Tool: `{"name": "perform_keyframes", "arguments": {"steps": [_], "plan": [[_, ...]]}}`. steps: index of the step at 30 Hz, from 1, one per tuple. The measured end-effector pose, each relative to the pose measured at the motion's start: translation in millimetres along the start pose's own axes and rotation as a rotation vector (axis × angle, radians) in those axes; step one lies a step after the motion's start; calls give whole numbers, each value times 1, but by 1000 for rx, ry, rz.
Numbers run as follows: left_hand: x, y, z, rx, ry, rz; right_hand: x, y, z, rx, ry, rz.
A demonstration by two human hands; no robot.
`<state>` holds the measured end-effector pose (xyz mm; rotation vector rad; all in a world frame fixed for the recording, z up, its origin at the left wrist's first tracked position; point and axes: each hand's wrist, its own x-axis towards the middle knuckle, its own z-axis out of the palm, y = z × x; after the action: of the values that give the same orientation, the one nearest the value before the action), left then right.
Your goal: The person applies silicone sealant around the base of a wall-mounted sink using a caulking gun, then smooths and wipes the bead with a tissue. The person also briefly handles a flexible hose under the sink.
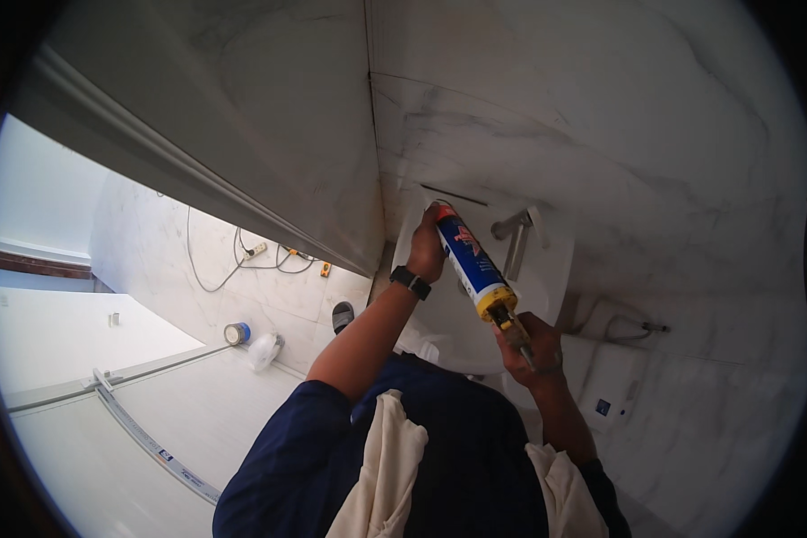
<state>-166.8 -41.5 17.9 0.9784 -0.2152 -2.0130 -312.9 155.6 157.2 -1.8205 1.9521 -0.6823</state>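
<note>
A caulking gun with a yellow frame is loaded with a blue, white and red sealant cartridge. It slants over the white washbasin, front end toward the wall. My left hand, a dark watch on its wrist, is closed round the cartridge's front end. At the rear, my right hand grips the gun by its handle. The nozzle is hidden from me. A metal faucet stands on the basin just right of the cartridge. Behind the front end, a thin dark strip runs along the basin's back.
Marbled walls meet in a corner ahead. To the left, beyond a partition edge, cables with a socket block lie on the floor. Nearer are a blue-and-white can, a clear plastic bag and a long metal rail. A hose hangs right.
</note>
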Motion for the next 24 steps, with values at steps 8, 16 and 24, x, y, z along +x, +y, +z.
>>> {"name": "perform_keyframes", "arguments": {"steps": [8,16,24], "plan": [[6,-2,-7,32,-27,7,-1,4,2,8,-1,-15],[0,1,-3,54,-47,27,-3,1,0,20,32,-31],[-4,2,-2,57,-56,6,-5,-6,-3,7,46,-10]]}}
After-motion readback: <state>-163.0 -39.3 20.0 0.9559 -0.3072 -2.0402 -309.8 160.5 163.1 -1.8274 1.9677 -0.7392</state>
